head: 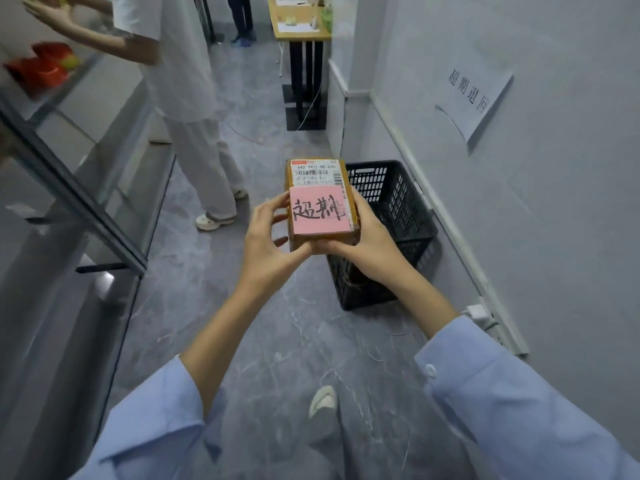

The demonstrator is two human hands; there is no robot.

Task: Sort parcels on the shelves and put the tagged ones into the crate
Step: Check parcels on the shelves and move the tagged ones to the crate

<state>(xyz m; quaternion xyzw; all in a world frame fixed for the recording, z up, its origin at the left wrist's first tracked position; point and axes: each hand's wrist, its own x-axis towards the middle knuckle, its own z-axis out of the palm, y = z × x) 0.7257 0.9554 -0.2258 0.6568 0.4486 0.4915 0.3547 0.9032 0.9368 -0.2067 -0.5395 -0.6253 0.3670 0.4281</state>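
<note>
- The aisle of grey marbled floor (277, 341) ran straight ahead, hemmed by glass-and-metal shelves (79, 202) on the left and a pale wall (554, 202) on the right.
- A black slatted crate (398, 209) stood on the floor's right edge, against the base of the wall, taking up part of the aisle on that side.
- Another person in white clothes (187, 81) stood by the shelves farther along the left side, leaving a bare strip of floor between their feet and the crate.
- At the far end a wooden table (301, 32) on black legs closed off the right half of the aisle.
- A paper sign (474, 98) with handwritten characters hung on the wall above the crate.
- The brown cardboard parcel (300, 241) was held in the air over the floor, level, in front of the crate's left rim and not inside it.
- A pink tag (318, 209) with dark handwriting covered the near half of its top; a white shipping label (317, 173) with a barcode covered the far half.
- The left grip (266, 237), a bare hand, pinched the parcel's left edge with curled fingers and thumb.
- The right grip (367, 244) wrapped the right side and the near right corner, with the parcel sitting between the two.
</note>
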